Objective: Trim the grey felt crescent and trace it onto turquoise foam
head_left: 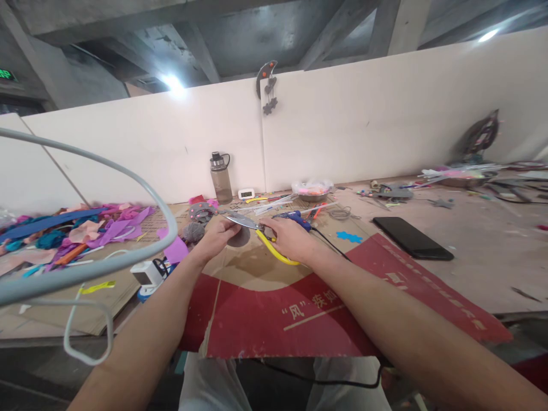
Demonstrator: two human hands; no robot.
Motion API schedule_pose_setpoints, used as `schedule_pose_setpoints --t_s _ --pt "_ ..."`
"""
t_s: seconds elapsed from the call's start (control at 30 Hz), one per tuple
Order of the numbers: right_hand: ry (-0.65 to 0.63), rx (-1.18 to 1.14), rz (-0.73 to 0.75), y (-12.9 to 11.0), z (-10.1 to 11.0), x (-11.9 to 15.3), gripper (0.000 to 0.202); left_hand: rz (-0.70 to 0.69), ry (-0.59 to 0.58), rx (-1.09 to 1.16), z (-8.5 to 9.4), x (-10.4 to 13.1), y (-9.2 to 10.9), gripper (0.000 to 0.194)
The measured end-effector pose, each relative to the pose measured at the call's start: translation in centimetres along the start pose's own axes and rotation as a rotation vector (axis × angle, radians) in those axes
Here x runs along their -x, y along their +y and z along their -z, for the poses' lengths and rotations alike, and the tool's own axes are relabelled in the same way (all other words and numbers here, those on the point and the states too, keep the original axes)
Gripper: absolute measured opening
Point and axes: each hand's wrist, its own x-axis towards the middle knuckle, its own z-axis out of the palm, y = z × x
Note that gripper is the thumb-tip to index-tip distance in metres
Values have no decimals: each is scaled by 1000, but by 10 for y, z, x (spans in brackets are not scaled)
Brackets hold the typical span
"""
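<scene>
At mid-frame I have the right hand point(285, 235) gripping scissors point(246, 221) and the left hand point(219, 233) pinching a grey piece point(240, 237), apparently trimming, the next snip needing steadiness.

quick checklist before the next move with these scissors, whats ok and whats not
1. Scissors in the right hand: ok.
2. Gray piece held by the left hand: ok.
3. Blade well clear of the left hand: not ok, it lies close by.
4. Blue corded tool not touching the right hand: cannot tell, partly hidden behind it.
5. Black phone out of the way: ok, off to the right.
</scene>
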Motion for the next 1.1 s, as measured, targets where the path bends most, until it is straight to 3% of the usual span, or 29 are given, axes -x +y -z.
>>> schedule_pose_setpoints --t_s 0.37,0.57,0.77,0.93,1.1 --pt "16 -101 -32 -2 3 0 29 -49 -63 52 0 0 0 33" --pt "120 -302 -87 3 -3 -4 26 -38 -52 3 0 1 -1 30" --pt "183 -329 -81 8 -11 -7 32 11 -45 66 -3 4 9 26" --pt "180 -371 -114 8 -11 -4 31 46 -57 297 -7 5 9 25" --pt "184 -548 -238 7 -9 -2 31 131 -122 680 -12 6 12 42"
